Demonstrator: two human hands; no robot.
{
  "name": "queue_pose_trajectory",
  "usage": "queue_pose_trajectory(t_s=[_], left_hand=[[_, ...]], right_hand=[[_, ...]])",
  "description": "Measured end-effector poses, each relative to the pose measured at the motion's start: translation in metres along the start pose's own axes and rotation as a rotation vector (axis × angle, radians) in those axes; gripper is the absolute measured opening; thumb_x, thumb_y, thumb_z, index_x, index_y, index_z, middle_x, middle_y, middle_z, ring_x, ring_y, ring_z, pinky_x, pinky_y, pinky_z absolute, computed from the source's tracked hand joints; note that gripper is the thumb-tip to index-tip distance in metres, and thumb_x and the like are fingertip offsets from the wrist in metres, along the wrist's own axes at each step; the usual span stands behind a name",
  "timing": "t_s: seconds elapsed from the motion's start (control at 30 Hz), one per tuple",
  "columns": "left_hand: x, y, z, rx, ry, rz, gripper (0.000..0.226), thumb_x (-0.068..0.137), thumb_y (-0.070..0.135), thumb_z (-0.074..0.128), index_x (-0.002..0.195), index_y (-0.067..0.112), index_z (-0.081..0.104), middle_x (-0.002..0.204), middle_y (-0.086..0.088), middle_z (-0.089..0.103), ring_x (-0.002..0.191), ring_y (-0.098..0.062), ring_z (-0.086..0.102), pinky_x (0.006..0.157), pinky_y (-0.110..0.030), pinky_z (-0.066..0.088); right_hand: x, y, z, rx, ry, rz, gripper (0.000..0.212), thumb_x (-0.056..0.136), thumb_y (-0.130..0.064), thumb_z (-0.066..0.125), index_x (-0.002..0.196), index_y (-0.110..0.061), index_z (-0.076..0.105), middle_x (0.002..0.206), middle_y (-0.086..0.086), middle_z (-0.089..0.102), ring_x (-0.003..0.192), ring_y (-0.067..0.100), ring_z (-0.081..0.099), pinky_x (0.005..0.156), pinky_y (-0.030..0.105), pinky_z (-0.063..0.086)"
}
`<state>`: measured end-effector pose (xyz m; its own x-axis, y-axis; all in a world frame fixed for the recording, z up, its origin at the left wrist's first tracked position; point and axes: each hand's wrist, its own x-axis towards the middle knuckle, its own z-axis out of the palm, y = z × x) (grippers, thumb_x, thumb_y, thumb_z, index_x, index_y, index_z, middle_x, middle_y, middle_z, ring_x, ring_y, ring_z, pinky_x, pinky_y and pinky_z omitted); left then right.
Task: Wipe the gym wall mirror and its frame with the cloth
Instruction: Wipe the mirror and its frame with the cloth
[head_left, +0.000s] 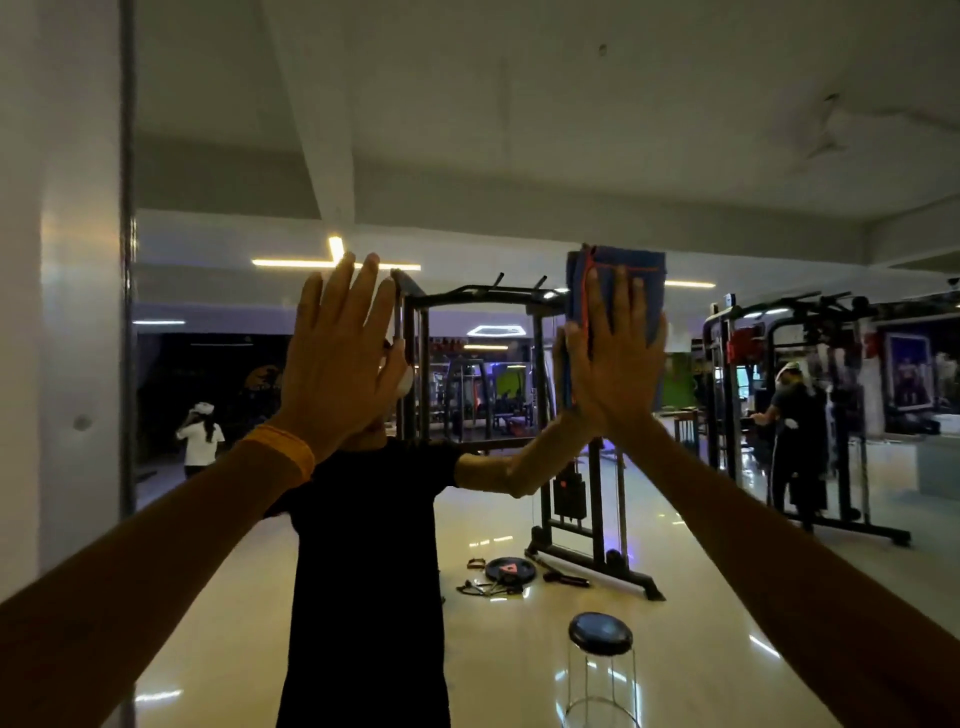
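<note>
A large wall mirror (519, 156) fills most of the head view, and its dark frame (126, 312) runs down the left edge beside a white wall. My right hand (615, 358) presses a folded blue cloth (631, 270) with red stitching flat against the glass at head height. My left hand (340, 358) lies flat on the mirror to the left, fingers spread and holding nothing, with an orange band on its wrist. My own reflection in a dark shirt shows between the two arms.
The mirror reflects a gym: black cable racks (582, 467), a weight plate and handles on the shiny floor (506, 571), a round stool (600, 649), and two other people (200, 439) far behind. The white wall (62, 312) stands left of the frame.
</note>
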<state>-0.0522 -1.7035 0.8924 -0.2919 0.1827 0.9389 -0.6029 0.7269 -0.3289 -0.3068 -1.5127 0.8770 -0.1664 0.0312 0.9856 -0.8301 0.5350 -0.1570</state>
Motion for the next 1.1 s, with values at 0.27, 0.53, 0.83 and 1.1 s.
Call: queue_pose_trajectory(t_s=[0.27,0.53,0.83,1.1], left_hand=[[0.020,0.040,0.010,-0.050,-0.008,-0.084,0.072,0.102,0.049,0.025,0.159,0.006,0.032,0.169,-0.019,0.021,0.158,-0.039,0.014,0.126,-0.061,0.014],[0.016,0.044,0.009,-0.049,0.011,-0.089,0.071,0.102,0.045,0.027,0.160,0.004,0.029,0.170,-0.020,0.019,0.158,-0.039,0.013,0.128,-0.059,0.009],[0.015,0.046,0.007,-0.096,0.035,-0.098,0.068,0.103,0.041,0.031,0.159,0.003,0.033,0.168,-0.020,0.023,0.158,-0.038,0.015,0.127,-0.060,0.010],[0.014,0.043,0.012,-0.093,0.033,-0.089,0.068,0.104,0.043,0.031,0.160,0.004,0.030,0.170,-0.019,0.020,0.158,-0.037,0.012,0.128,-0.059,0.006]], right_hand=[[-0.012,0.032,-0.001,-0.040,-0.102,-0.603,0.063,0.108,-0.060,0.011,0.163,-0.029,0.017,0.171,0.009,0.018,0.159,0.029,0.012,0.124,0.063,0.010],[-0.009,0.029,-0.002,-0.019,-0.177,-0.814,0.062,0.108,-0.059,0.019,0.163,-0.031,0.024,0.172,0.009,0.014,0.160,0.028,0.005,0.127,0.055,0.001],[-0.020,-0.012,-0.001,0.056,-0.057,-0.424,0.063,0.108,-0.059,0.022,0.165,-0.033,0.012,0.173,0.009,0.003,0.159,0.032,-0.001,0.127,0.053,0.004],[-0.040,0.021,-0.002,0.006,-0.118,-0.715,0.065,0.107,-0.059,0.026,0.164,-0.031,0.017,0.173,0.009,0.006,0.160,0.032,0.003,0.127,0.054,-0.004]])
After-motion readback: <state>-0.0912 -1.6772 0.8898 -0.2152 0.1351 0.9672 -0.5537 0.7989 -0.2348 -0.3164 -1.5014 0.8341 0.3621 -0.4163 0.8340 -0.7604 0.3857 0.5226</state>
